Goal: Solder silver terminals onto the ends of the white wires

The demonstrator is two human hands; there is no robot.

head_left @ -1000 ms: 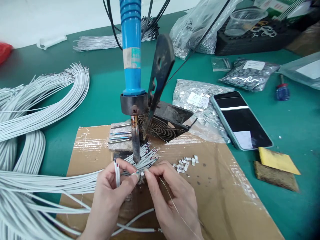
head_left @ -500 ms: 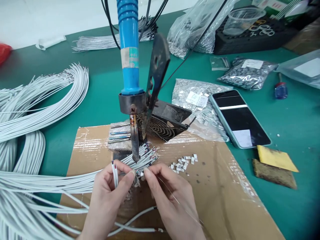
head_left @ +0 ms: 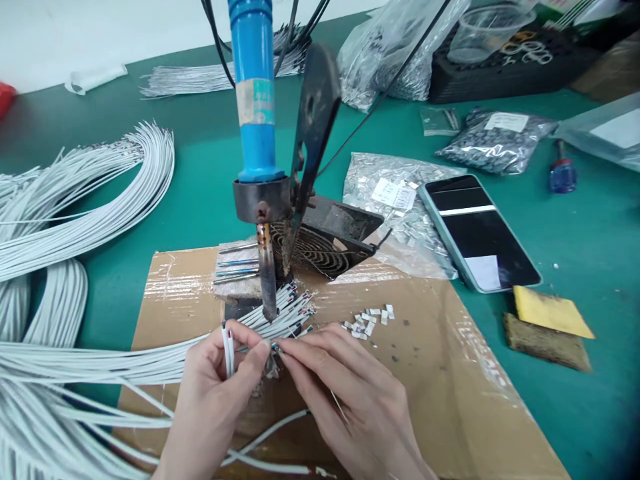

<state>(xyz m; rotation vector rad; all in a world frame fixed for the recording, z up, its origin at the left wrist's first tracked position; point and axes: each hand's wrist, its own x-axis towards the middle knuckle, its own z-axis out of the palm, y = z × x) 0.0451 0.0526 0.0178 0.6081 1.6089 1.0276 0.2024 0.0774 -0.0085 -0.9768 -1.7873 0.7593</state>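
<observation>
My left hand [head_left: 215,393] is closed on a looped white wire [head_left: 229,350] and pinches its stripped end at the fingertips. My right hand [head_left: 350,393] meets it there, fingertips pinched on a tiny piece I cannot make out, with a thin solder strand [head_left: 336,403] running under the palm. Both hands sit just below the tip of a blue-handled soldering iron [head_left: 254,100] clamped upright in a dark metal stand [head_left: 320,233]. A fan of white wire ends [head_left: 293,308] lies under the iron tip. Small white connector pieces [head_left: 367,320] are scattered on the cardboard sheet [head_left: 450,373].
Large bundles of white wires [head_left: 75,200] fill the left of the green table [head_left: 200,167]. A phone [head_left: 475,230] lies to the right, beside a yellow sponge [head_left: 550,313], a brown pad [head_left: 545,343], bags of parts [head_left: 400,200], a small screwdriver [head_left: 561,173] and a black tray [head_left: 505,67].
My right hand has shifted left so its fingertips now touch the left hand's pinch. The view has tilted slightly; the iron and wires stay put.
</observation>
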